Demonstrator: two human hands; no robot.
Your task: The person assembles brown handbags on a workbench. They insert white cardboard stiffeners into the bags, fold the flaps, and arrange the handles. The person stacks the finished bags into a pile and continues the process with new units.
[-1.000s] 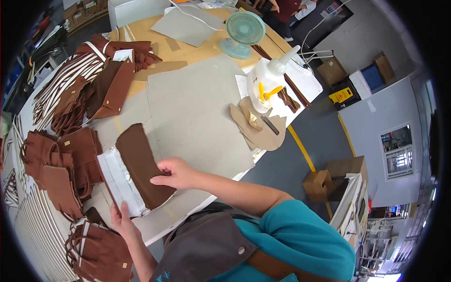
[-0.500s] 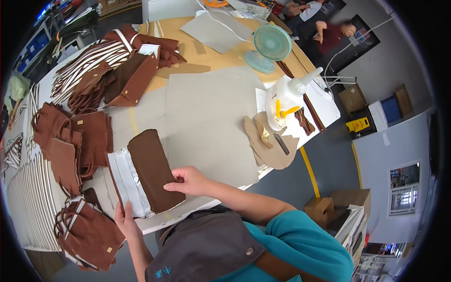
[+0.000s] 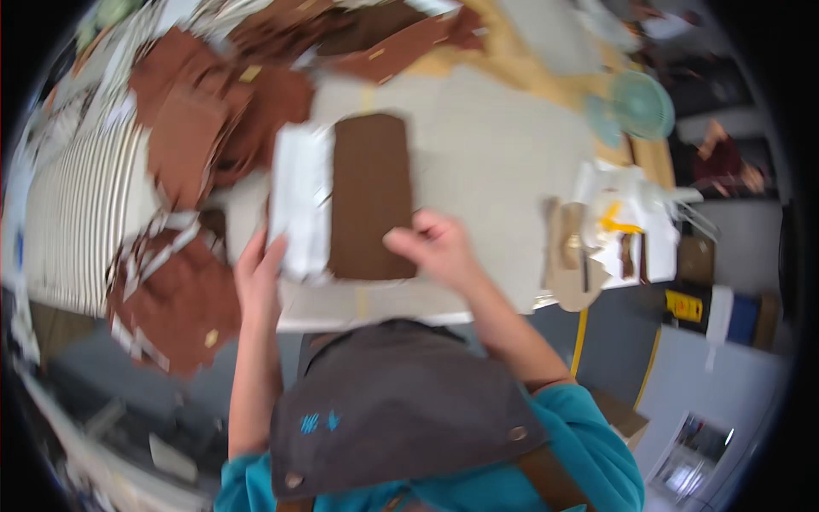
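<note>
In front of me on the table lies a dark brown fabric panel beside a white lining strip, seemingly parts of one bag piece. My left hand is closed at the lower left edge of the white strip, thumb and fingers gripping that side. At the right edge, my right hand has its thumb over the brown panel and its fingers curled, pinching the border. Motion blur softens the details.
Reddish-brown leather bag pieces are heaped at the left, with another brown bag hanging over the table's front edge. A striped fabric stack lies farther left. A green fan and brown cardboard pieces are on the right.
My view has turned, so the table's contents appear rotated and shifted right. The bag piece now looks upright before me. Both hands keep to its left and right edges.
</note>
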